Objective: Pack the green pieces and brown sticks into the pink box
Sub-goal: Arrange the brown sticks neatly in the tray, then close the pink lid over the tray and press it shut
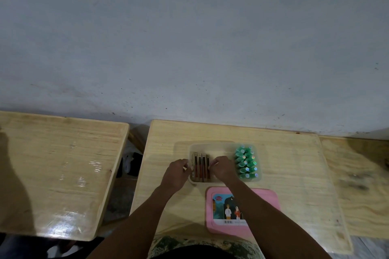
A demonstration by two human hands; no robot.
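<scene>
A clear box (223,146) sits mid-table (294,174); its pink lid (271,197) lies just nearer the person, partly under the right forearm. Green pieces (246,162) are already stacked at the box's right end. Brown sticks (200,166) are lined up at the left end, flanked by both hands. Left hand (175,174): fingers curled narrow against the outer stick. Right hand (223,168): fingertips pinched at the row's right edge — whether a stick is actually gripped cannot be told. Risk judged: uneven squeezing could tip or cross the sticks, leaving them too high for the lid — or the right wrist could knock the green stack.
</scene>
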